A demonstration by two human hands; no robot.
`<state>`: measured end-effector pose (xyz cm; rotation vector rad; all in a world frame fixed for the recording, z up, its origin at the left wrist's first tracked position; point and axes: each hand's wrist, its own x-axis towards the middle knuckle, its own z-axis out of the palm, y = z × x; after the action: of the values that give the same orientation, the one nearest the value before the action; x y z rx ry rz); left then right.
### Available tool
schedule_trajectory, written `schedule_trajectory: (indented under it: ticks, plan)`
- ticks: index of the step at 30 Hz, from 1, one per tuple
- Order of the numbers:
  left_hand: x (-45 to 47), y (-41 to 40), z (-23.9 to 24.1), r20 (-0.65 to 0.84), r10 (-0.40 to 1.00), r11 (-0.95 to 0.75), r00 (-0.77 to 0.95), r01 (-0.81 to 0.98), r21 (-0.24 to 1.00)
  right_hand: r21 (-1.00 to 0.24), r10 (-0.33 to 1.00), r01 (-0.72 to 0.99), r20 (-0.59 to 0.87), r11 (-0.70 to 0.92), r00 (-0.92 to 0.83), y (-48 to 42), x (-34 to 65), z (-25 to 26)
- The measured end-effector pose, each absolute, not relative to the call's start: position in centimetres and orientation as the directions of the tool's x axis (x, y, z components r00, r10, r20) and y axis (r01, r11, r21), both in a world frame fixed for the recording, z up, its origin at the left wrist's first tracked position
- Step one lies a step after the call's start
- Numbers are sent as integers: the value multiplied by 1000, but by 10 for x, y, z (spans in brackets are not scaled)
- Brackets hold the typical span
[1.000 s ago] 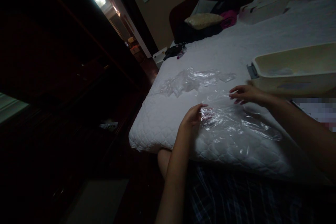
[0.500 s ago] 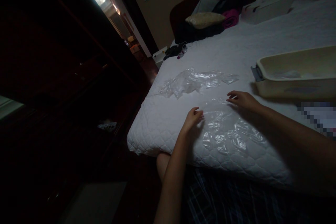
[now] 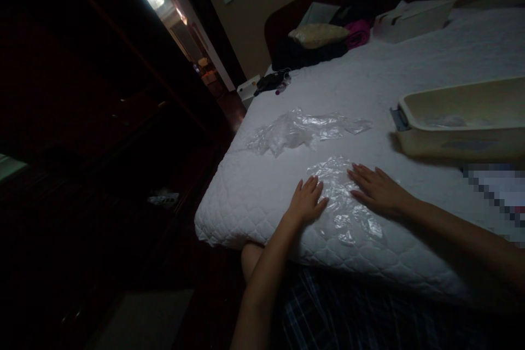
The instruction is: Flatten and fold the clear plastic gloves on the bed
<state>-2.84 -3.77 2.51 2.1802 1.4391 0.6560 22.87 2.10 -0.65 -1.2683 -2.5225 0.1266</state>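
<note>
A clear plastic bag [image 3: 341, 197] lies flat near the front corner of a white quilted mattress [image 3: 254, 197]. My left hand [image 3: 307, 201] rests palm down on the bag's left edge, fingers stretched out. My right hand [image 3: 376, 190] lies flat on the bag's right side, fingers spread. Neither hand grips anything. A little farther back a heap of crumpled clear plastic bags [image 3: 301, 128] lies on the mattress.
A cream plastic tub [image 3: 463, 142] stands on the mattress to the right. A white box [image 3: 412, 19], a beige cushion [image 3: 318, 34] and dark and pink clothes [image 3: 356, 33] lie at the headboard. The mattress edge drops to a dark floor on the left.
Both hands went from pinching and holding up the plastic bag's far edge to lying flat on it. The bag now lies folded smaller and pressed against the mattress.
</note>
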Motion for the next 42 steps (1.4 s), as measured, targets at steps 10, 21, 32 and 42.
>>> schedule_trajectory:
  ticks: [10,21,32,42]
  plan:
    - [-30,-42,17,194,918,-395,345,768,503,-191,812,792,208,581,-545,38,270,-26]
    - [-36,-51,-3,388,876,-421,287,848,323,-230,748,767,504,599,-432,32,274,-14]
    - [-43,-70,-15,522,823,-482,225,763,430,6,400,489,565,872,-721,-52,189,12]
    - [-51,-86,-20,514,809,-548,287,686,480,-12,387,434,476,901,-790,-88,163,-15]
